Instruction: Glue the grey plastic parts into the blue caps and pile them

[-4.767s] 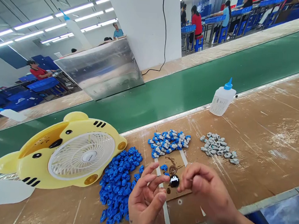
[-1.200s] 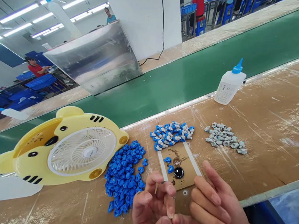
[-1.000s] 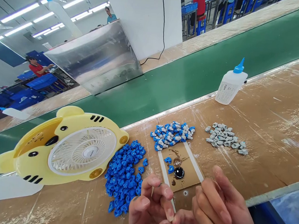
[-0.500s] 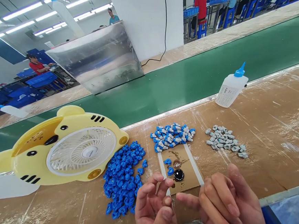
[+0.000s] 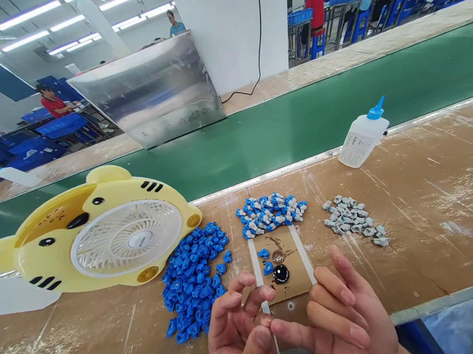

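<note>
My left hand (image 5: 234,332) is in front of the brown pad (image 5: 295,293), with its thumb and one fingertip pinched together. Anything between those tips is too small or too hidden to make out; the other fingers are curled and apart. My right hand (image 5: 352,317) points its index finger at the left fingertips and touches them, its other fingers loosely bent and holding nothing. On the pad just beyond are a dark round blob of liquid (image 5: 281,274) and two blue plastic pieces (image 5: 268,268). A heap of blue pieces (image 5: 193,282) lies left of my hands.
Joined blue-and-grey pieces (image 5: 270,215) lie behind the pad, grey pieces (image 5: 355,216) to their right. A white squeeze bottle (image 5: 362,140) stands near the green belt (image 5: 280,142). A yellow animal-faced fan (image 5: 105,232) lies at left. People sit in the background.
My right hand has moved left, so its index finger now meets the left fingertips; before, there was a gap. The view has shifted slightly.
</note>
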`<state>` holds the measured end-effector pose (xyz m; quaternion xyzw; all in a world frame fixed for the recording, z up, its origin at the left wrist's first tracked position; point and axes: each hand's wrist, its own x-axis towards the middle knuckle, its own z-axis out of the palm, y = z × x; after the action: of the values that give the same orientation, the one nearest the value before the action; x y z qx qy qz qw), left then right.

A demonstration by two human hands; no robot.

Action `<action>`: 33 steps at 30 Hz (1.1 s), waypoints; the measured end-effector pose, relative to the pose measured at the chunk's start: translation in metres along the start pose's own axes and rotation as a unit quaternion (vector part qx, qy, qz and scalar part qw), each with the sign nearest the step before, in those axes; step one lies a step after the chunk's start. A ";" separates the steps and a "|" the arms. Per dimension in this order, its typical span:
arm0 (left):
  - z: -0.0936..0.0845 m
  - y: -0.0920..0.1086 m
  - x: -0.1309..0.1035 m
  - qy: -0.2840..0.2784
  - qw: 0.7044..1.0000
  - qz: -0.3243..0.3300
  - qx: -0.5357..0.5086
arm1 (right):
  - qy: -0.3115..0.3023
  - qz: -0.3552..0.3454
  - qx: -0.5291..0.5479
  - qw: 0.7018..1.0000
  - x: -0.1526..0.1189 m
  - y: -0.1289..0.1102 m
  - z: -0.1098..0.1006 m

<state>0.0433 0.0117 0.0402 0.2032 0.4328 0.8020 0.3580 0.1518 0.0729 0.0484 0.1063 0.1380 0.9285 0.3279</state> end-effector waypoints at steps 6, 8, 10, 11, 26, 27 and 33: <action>0.001 0.001 0.002 -0.052 0.997 0.053 0.025 | 0.018 0.012 0.012 1.000 -0.002 0.000 0.003; -0.003 0.000 0.005 -0.054 0.994 0.094 0.035 | 0.027 0.012 0.008 1.000 -0.003 0.000 0.002; -0.012 -0.001 0.011 -0.080 0.987 0.126 0.054 | 0.032 0.006 0.002 0.999 -0.004 0.001 0.000; -0.018 -0.002 0.015 -0.100 0.984 0.136 0.066 | 0.034 0.001 0.000 0.999 -0.004 0.001 -0.002; 0.001 -0.004 -0.001 -0.036 0.990 0.116 0.074 | 0.004 -0.009 0.023 1.000 -0.002 0.007 -0.017; 0.001 -0.005 -0.002 -0.037 0.991 0.108 0.070 | 0.006 -0.013 0.017 1.000 -0.001 0.006 -0.017; -0.005 -0.012 -0.007 -0.026 0.998 0.039 0.046 | -0.010 -0.056 -0.033 0.998 0.004 -0.007 -0.001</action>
<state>0.0494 0.0086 0.0278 0.2569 0.4513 0.7892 0.3278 0.1522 0.0808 0.0455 0.0965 0.1095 0.9119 0.3837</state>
